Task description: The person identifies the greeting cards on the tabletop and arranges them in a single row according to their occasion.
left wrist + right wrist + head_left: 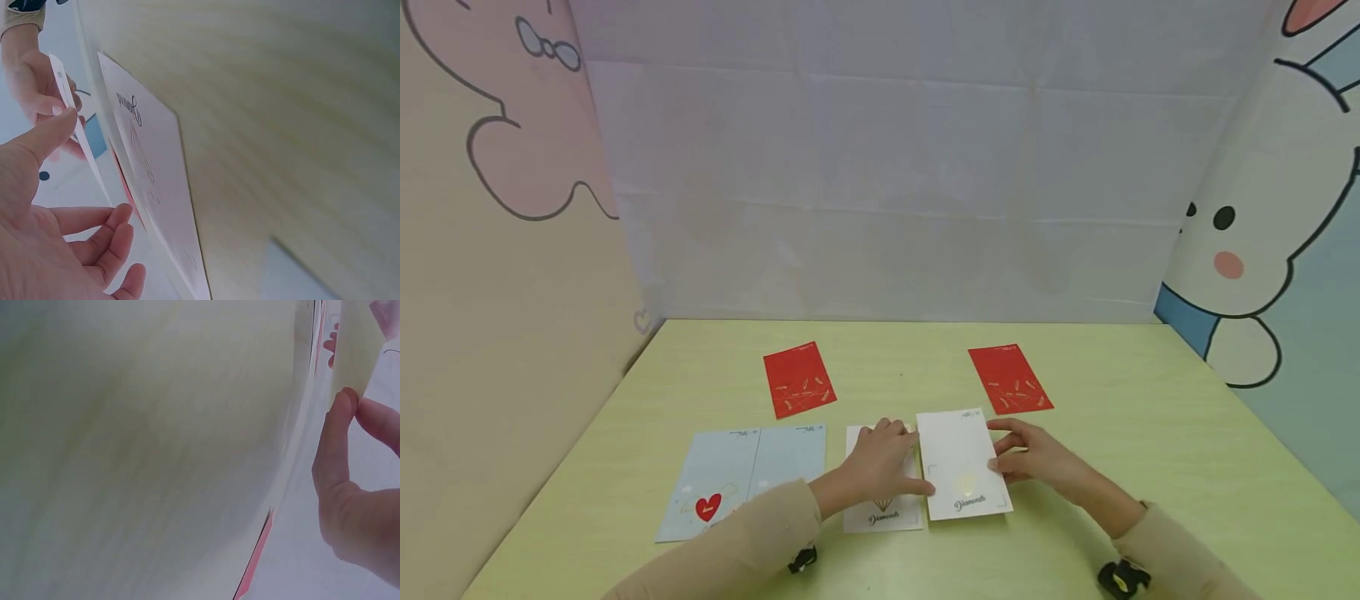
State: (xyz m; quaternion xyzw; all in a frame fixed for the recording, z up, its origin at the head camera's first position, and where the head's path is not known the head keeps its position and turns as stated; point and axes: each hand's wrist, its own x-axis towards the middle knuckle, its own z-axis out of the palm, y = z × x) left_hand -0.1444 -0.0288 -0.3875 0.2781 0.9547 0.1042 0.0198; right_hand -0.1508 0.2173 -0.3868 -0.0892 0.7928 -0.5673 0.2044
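My right hand [1037, 458] pinches the right edge of a white card [951, 454] printed "Diamonds" near its bottom. In the right wrist view, thumb and fingertip meet on that card [357, 353], which stands off the table. The left hand [880, 467] has its thumb at the card's lower left edge. Its other fingers are loosely bent and apart from the card in the left wrist view. Beneath the left hand, a second white "Diamonds" card [883, 523] lies flat on the table, partly covered by that hand.
An opened pale blue card [718, 467] with a red heart lies at the left, partly behind the left sleeve [737, 537]. Two red cards lie farther back, one on the left [800, 390] and one on the right [1011, 383]. A white sheet [895, 167] hangs behind the table.
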